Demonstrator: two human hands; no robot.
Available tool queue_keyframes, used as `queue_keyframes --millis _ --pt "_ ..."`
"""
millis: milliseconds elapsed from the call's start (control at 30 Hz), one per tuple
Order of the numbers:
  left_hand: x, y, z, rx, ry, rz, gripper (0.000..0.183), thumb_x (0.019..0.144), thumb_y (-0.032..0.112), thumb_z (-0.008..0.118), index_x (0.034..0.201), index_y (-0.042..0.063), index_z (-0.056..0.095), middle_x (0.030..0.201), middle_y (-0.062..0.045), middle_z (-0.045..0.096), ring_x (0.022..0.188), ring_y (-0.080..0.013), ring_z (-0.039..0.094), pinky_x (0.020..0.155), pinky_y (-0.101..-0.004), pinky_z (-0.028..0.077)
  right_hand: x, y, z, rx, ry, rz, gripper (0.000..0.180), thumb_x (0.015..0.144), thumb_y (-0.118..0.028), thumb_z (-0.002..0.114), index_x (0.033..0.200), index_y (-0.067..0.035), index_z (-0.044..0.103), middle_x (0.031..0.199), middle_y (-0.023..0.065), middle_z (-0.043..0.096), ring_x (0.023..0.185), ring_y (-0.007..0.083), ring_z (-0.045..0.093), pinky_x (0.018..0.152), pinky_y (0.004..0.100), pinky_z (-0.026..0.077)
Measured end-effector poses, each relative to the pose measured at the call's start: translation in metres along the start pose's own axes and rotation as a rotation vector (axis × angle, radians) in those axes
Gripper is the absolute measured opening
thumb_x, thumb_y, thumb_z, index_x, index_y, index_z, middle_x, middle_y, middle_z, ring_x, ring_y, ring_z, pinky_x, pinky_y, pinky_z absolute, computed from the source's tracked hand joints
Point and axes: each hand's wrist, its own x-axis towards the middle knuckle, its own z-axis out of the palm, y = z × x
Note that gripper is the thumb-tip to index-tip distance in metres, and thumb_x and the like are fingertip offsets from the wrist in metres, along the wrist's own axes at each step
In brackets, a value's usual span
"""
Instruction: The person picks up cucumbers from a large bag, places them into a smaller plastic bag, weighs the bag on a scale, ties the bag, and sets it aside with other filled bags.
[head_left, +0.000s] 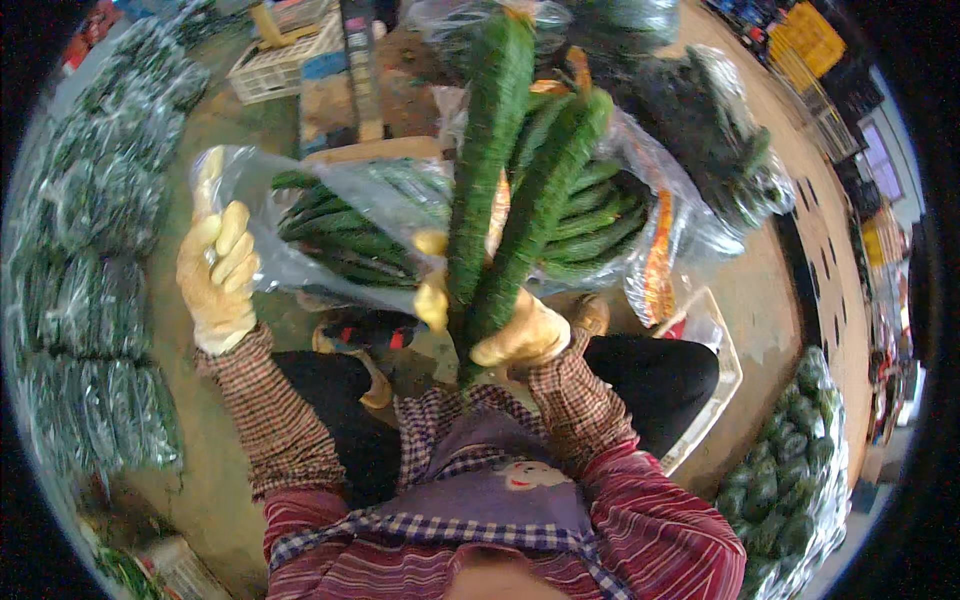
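Two long green cucumbers, a left one (491, 142) and a right one (544, 210), stand out in front of me, their lower ends together in the grip of my gloved right hand (525, 334). My gloved left hand (217, 277) pinches the left edge of a transparent plastic bag (251, 191) and holds it up. Inside or behind that film lie several cucumbers (345, 236); the film blurs which. To the right, more cucumbers (600, 225) rest in an opened plastic bag with orange print (660, 255), partly hidden behind the held pair.
Bagged cucumbers (97, 315) are stacked along the left. A white plastic crate (724, 375) stands beside my right leg, and another crate (277, 71) is at the back left. Wrapped green produce (780, 480) lies lower right; a large plastic bundle (682, 112) sits at the back right.
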Motion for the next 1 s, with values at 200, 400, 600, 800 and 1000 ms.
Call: queue_keyframes --millis 200,400,600,800,1000 --pt "-0.021 0.041 -0.017 0.832 0.119 0.42 0.061 0.085 0.003 0.04 0.139 0.01 0.014 0.069 -0.002 0.041 0.046 -0.0077 0.036 0.042 -0.0201 0.036 0.107 0.009 -0.006 -1.188 -0.124 -0.09 0.076 0.054 -0.004 0.068 0.125 -0.011 0.042 0.121 0.0146 0.048 0.115 0.0326 0.043 0.095 0.0375 0.036" --pt "-0.01 0.035 -0.004 -0.109 -0.441 -0.066 0.065 0.081 0.004 0.038 0.141 0.012 0.014 0.133 -0.017 0.038 0.06 -0.0046 0.047 0.055 -0.0265 0.043 0.106 0.047 -0.075 -2.034 0.316 0.294 0.089 0.064 -0.011 0.067 0.138 -0.018 0.02 0.135 0.0179 0.033 0.123 0.0324 0.034 0.099 0.0471 0.028" --pt "-0.001 0.027 -0.012 -0.054 -0.367 -0.005 0.065 0.083 0.007 0.036 0.141 0.01 0.009 0.117 -0.012 0.048 0.065 -0.0129 0.047 0.069 -0.0275 0.045 0.001 0.025 -0.089 -1.349 0.604 -0.107 0.026 0.076 -0.017 0.061 0.101 -0.008 0.061 0.1 0.0138 0.06 0.09 0.0245 0.059 0.075 0.0337 0.048" --pt "0.018 0.006 -0.004 -0.079 -0.178 -0.065 0.066 0.085 0.0 0.035 0.142 0.019 0.007 0.073 -0.006 0.039 0.048 -0.0126 0.035 0.045 -0.0244 0.037 -0.074 -0.035 -0.232 -2.407 0.391 0.71 0.072 0.069 -0.008 0.06 0.134 -0.012 0.028 0.128 0.0067 0.042 0.118 0.0258 0.039 0.097 0.0429 0.033" --pt "0.029 -0.004 -0.011 0.072 -0.021 -0.004 0.071 0.085 -0.005 0.036 0.141 0.021 0.001 0.071 -0.006 0.036 0.041 -0.0083 0.028 0.031 -0.0196 0.026 -0.057 -0.09 -0.266 -2.403 0.031 1.222 0.035 0.075 -0.006 0.057 0.107 -0.021 0.056 0.106 0.0097 0.056 0.101 0.0277 0.055 0.076 0.038 0.049"
